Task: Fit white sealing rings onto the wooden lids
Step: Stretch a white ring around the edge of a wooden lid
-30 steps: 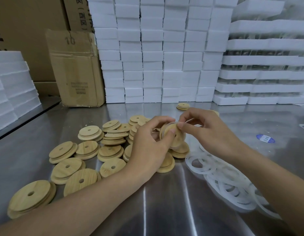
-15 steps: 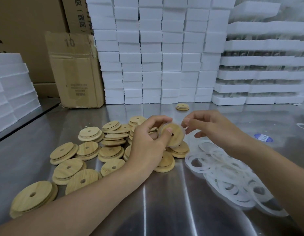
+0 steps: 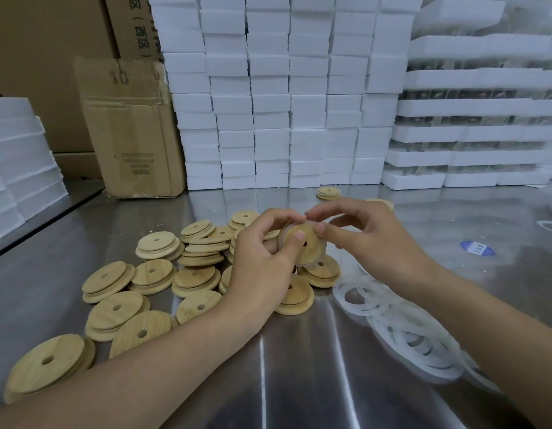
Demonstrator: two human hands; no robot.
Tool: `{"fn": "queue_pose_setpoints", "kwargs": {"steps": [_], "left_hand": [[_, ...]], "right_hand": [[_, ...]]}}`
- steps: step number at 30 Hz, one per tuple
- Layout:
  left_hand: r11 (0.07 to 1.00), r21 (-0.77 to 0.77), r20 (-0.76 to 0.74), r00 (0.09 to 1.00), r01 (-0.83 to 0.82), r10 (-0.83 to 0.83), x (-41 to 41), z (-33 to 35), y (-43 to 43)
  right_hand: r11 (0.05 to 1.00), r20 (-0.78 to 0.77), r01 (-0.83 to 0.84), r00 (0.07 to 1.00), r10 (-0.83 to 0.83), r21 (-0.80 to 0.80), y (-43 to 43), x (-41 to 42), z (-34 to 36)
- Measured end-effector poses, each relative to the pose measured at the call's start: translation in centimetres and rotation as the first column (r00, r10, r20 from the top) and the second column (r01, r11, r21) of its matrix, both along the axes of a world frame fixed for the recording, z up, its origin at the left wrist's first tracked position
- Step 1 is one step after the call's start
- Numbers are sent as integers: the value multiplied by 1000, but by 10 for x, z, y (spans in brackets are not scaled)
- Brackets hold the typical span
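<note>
- Your left hand (image 3: 262, 258) grips one wooden lid (image 3: 308, 246) above the desk (image 3: 299, 382). The thumb presses its face beside the centre hole and the fingers curl behind it.
- The lid is tilted, its face turned toward you, and it is held just over the heap of loose lids (image 3: 194, 261).
- A translucent white sealing ring (image 3: 312, 264) shows around the lid's edge. You cannot tell whether it is seated all the way round.
- Your right hand (image 3: 370, 239) pinches that ring at the lid's upper rim, forefinger on top and thumb against the near edge. The other fingers are loosely curled behind.
- The loose lids lie to your left and under your hands, some stacked and some overlapping. Each has a small hole.
- The spare rings (image 3: 401, 329) lie in a tangled pile on the desk under your right forearm.
- One lone lid (image 3: 329, 192) sits far back, near the wall of white foam boxes (image 3: 284, 103).
- A cardboard box (image 3: 132, 128) stands at the back left of the desk.
- A blue sticker (image 3: 477, 248) lies on the desk to the right of your right hand.
</note>
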State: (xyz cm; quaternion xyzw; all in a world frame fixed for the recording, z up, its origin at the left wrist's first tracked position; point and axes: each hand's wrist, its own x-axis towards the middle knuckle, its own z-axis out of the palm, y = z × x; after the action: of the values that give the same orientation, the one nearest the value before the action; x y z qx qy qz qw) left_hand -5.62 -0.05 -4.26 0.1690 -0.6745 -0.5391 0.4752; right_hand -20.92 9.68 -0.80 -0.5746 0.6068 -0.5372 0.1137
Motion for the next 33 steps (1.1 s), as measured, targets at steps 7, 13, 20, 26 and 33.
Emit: {"fn": "queue_pose_setpoints", "kwargs": {"steps": [7, 13, 20, 26, 33], "left_hand": [[999, 14, -41, 998, -49, 50, 0, -1, -3], [998, 9, -68, 996, -63, 63, 1, -2, -5], [998, 16, -63, 996, -63, 64, 1, -2, -4], [999, 50, -51, 999, 14, -12, 2, 1, 0], [999, -26, -57, 998, 38, -39, 7, 5, 7]], "right_hand": [[992, 9, 40, 999, -41, 119, 0, -4, 0], [975, -14, 44, 999, -42, 218, 3, -4, -2], [948, 16, -25, 1000, 21, 317, 6, 1, 0], [980, 190, -50, 982, 13, 192, 2, -1, -3], [975, 159, 118, 976, -148, 187, 9, -40, 8]]}}
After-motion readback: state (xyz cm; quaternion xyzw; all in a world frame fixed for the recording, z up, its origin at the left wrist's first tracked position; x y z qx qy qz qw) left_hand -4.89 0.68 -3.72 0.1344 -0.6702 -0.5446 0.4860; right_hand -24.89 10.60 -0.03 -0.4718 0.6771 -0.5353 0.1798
